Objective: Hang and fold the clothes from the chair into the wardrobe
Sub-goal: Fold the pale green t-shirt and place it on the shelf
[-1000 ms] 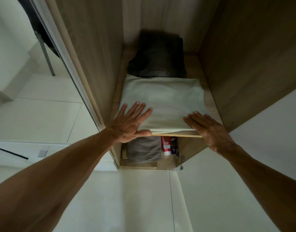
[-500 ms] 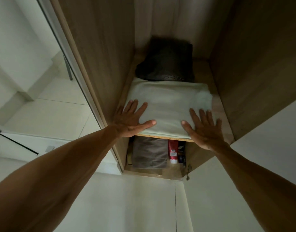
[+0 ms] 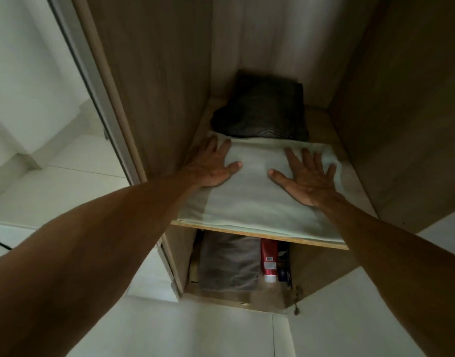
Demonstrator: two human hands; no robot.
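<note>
A folded pale cloth (image 3: 257,199) lies on a wooden wardrobe shelf (image 3: 316,243), its front edge at the shelf's lip. My left hand (image 3: 212,166) presses flat on the cloth's left side, fingers straight and close to the wardrobe's left wall. My right hand (image 3: 307,177) lies flat on the right side with fingers spread. Behind the pale cloth, a folded dark garment (image 3: 262,112) sits at the back of the same shelf, touching it.
Below the shelf lie a folded grey garment (image 3: 229,264), a red tube (image 3: 268,261) and a small dark item (image 3: 284,273). Wooden walls (image 3: 154,81) close in on both sides. A sliding door frame (image 3: 97,81) and pale floor (image 3: 74,181) are to the left.
Both hands slid from the cloth's front edge further back onto it, towards the dark garment. The cloth sits slightly deeper on the shelf and the view has come closer.
</note>
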